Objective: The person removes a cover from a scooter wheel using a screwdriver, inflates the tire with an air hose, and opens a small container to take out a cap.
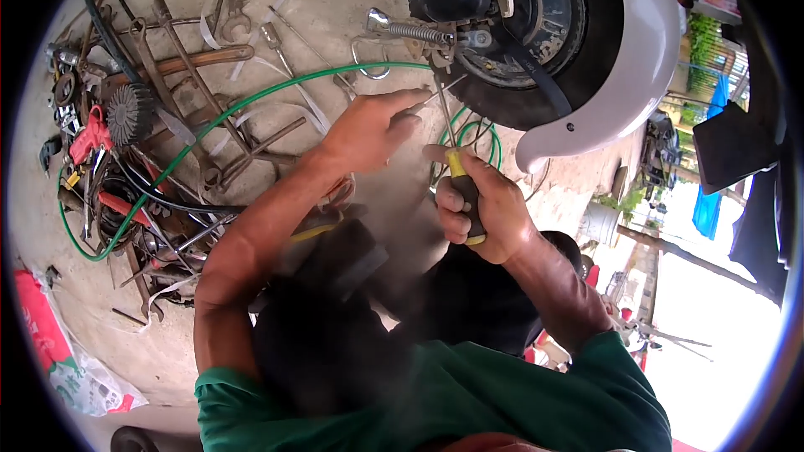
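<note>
My right hand [490,209] is closed around the yellow-and-black handle of a screwdriver [469,201]. Its thin shaft points up toward the metal parts beside the wheel [536,25]. To the left, my left hand [373,130] reaches to the same spot with its index finger stretched out and the thumb apart below it; the other fingers are mostly hidden. Near that fingertip are a thin rod and the brake linkage [444,54], with a coil spring [419,31] above. A green cable [310,77] curves past the left hand to this area.
Wrenches [180,46], a wire brush wheel [131,113], red-handled tools [92,134] and other loose tools crowd the concrete floor at left. A pale fender [628,59] curves around the tyre. Lower left lies a red-and-white plastic bag [71,360].
</note>
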A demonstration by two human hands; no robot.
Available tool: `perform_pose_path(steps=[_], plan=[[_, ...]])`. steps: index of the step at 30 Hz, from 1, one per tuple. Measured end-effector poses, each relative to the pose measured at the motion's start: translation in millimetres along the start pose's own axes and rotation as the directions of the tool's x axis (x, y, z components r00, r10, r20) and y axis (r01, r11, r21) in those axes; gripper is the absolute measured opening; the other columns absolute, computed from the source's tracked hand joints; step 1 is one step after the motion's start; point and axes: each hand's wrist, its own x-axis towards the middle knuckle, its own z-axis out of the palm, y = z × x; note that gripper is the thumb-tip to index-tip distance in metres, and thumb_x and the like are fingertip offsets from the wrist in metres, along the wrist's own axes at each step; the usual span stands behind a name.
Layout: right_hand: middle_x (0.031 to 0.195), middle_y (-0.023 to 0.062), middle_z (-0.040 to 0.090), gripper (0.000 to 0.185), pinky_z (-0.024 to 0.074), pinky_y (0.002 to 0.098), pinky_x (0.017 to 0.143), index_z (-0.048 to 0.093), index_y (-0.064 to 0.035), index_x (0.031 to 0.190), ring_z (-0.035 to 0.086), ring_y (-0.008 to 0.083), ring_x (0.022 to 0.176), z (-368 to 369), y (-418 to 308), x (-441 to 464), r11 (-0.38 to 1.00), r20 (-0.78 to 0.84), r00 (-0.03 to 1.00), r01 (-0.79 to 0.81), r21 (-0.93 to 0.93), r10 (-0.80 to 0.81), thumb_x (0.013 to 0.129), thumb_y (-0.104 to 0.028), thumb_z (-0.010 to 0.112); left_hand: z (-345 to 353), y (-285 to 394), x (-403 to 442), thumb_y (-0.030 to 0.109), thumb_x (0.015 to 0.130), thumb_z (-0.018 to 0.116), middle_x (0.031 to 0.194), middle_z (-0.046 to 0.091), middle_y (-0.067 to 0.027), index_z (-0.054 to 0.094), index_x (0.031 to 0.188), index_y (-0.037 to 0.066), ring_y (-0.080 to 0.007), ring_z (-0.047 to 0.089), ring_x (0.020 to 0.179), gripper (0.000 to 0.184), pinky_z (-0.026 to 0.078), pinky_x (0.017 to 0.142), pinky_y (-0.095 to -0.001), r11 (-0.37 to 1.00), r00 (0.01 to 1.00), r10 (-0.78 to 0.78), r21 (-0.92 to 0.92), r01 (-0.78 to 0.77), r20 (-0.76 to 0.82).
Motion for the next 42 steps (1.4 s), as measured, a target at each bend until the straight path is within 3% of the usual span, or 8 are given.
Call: perform_pose_path(steps=[2,3,6,14,19,24,36,42], plan=[[0.082,0.0049,0.055,0.042,0.0461,0.0337,0.057,0.054,-0.0077,0.135,0.054,0.0183,0.062,-8,6,-10,0.979,-0.088,0.983,0.145,-0.143,-0.159,0.11,-0.039,0.042,-1,1,-3,0.006,0.095,0.063,0.115,0.074,-0.018,0.06,0.143,0.009,-0.0297,0.073,0.096,0.048,0.056,0.087,-0.0378,0.999,0.999,-0.036,-0.002,0.036,0.003],[0.085,0.0065,0.059,0.038,0.0499,0.0351,0.059,0.056,-0.0072,0.13,0.059,0.0204,0.066,-17,6,-7,0.987,-0.098,0.982,0.157,-0.037,-0.16,0.109,-0.037,0.046,3,5,-3,0.006,0.096,0.063,0.118,0.073,-0.0181,0.058,0.145,0.01,-0.0284,0.073,0.095,0.049,0.056,0.087,-0.0368,0.999,0.999,0.019,0.034,-0.017,-0.031],[0.086,0.0066,0.061,0.033,0.0509,0.0349,0.061,0.057,-0.0074,0.125,0.059,0.0204,0.068,-20,5,2,0.972,-0.157,0.965,0.225,0.068,-0.213,0.107,-0.034,0.05,2,31,4,0.007,0.097,0.062,0.123,0.072,-0.0188,0.057,0.146,0.01,-0.0289,0.073,0.099,0.05,0.056,0.089,-0.0364,0.986,0.986,-0.164,-0.01,0.164,0.011],[0.088,0.0038,0.058,0.025,0.044,0.033,0.061,0.055,-0.0103,0.116,0.052,0.0164,0.068,-32,-2,21,0.886,0.007,0.958,0.261,0.383,-0.286,0.108,-0.034,0.05,14,21,19,0.007,0.098,0.06,0.124,0.07,-0.0196,0.057,0.146,0.009,-0.0279,0.071,0.097,0.048,0.054,0.088,-0.0364,0.996,0.999,-0.021,0.088,0.024,-0.036],[0.091,0.0047,0.059,0.025,0.0482,0.034,0.065,0.056,-0.0083,0.12,0.056,0.0182,0.073,-19,-4,23,0.864,-0.106,0.948,0.316,0.392,-0.299,0.109,-0.029,0.049,11,25,30,0.007,0.098,0.061,0.119,0.072,-0.0186,0.06,0.143,0.008,-0.0263,0.07,0.092,0.046,0.054,0.086,-0.0358,0.998,1.0,-0.011,0.064,0.011,-0.004],[0.095,0.0058,0.06,0.021,0.0529,0.0328,0.068,0.055,-0.0073,0.121,0.061,0.0196,0.078,-4,-16,16,0.86,-0.22,0.939,0.331,0.388,-0.262,0.109,-0.024,0.05,3,37,42,0.007,0.098,0.062,0.104,0.073,-0.0178,0.061,0.142,0.007,-0.0204,0.067,0.084,0.044,0.054,0.081,-0.0336,0.995,0.994,-0.083,0.064,0.078,0.077],[0.087,-0.0021,0.046,0.026,0.0349,0.0228,0.054,0.053,-0.0136,0.13,0.041,0.0087,0.066,-32,-34,10,0.874,0.078,0.989,0.076,0.48,-0.129,0.111,-0.029,0.048,3,19,38,0.005,0.096,0.065,0.091,0.07,-0.0121,0.06,0.145,0.009,-0.0149,0.059,0.076,0.05,0.052,0.074,-0.0302,0.992,0.984,-0.125,-0.007,0.127,0.127],[0.085,-0.0027,0.045,0.032,0.0344,0.0232,0.053,0.05,-0.015,0.139,0.04,0.0086,0.065,-36,-24,16,0.931,0.029,0.985,0.149,0.334,-0.168,0.111,-0.031,0.047,18,-1,34,0.003,0.095,0.065,0.082,0.062,-0.0043,0.06,0.146,0.01,-0.0098,0.048,0.068,0.051,0.046,0.064,-0.0274,0.994,0.997,0.077,-0.082,-0.078,-0.017]])
